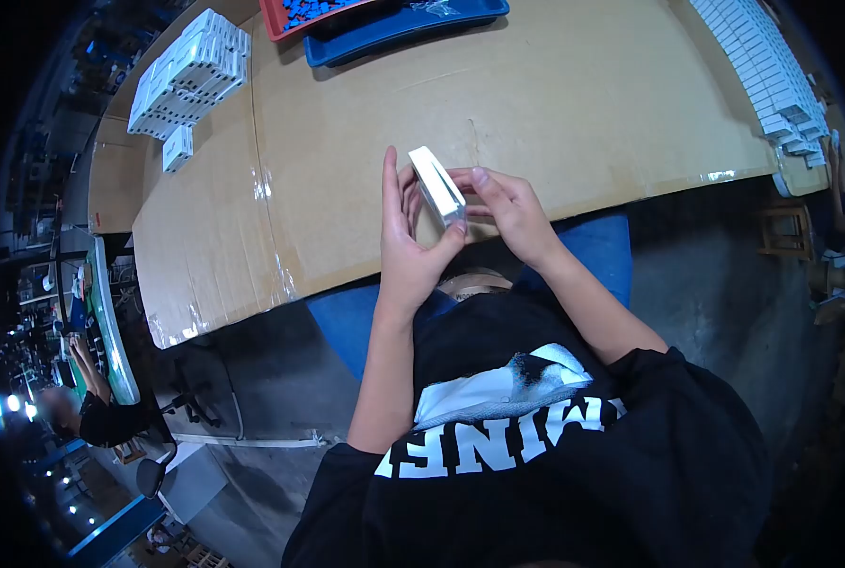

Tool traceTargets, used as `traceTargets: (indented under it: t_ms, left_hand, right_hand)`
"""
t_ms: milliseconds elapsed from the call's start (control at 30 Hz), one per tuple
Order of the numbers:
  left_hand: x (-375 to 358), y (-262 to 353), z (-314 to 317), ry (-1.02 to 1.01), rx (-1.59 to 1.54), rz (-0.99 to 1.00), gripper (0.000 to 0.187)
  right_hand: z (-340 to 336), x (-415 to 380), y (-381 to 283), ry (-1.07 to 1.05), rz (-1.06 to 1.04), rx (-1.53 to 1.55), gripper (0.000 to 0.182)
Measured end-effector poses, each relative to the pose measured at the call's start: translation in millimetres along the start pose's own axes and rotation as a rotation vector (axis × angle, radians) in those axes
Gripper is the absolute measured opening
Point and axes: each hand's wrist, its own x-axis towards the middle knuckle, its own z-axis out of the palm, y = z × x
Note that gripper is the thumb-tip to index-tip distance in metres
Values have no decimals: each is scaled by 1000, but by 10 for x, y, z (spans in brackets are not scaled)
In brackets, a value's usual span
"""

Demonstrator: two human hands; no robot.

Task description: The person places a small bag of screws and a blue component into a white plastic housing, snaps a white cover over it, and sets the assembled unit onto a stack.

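Note:
In front of my body, above the table's near edge, a white box-shaped piece point(431, 176) is held tilted. Its upper side is bright, and a dark gap or line runs along its right side. My left hand point(410, 257) grips it from the left and below, thumb at its lower end and the index finger stretched upward. From the right, my right hand point(514, 215) has its fingers at the piece's side, partly hidden behind it, with the thumb raised near its edge. The exact kind of piece is not clear.
A cardboard-covered table point(346, 180) spreads ahead. Stacked white blocks point(195, 71) stand far left, with a single white block point(178, 149) beside them. White boxes point(763, 80) line the right edge. A red tray point(278, 26) of blue parts and a blue tray point(403, 36) sit at the back.

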Motion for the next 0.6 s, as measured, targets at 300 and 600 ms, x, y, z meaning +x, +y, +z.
traceTargets:
  t_ms: [300,600]
  left_hand:
    - [-26,-57,52,-6,-252,70,98]
    - [-64,-108,319,362,-170,16,81]
  right_hand:
    - [68,-44,-61,-32,-4,110,45]
    - [393,-210,-50,-66,-321,-334,48]
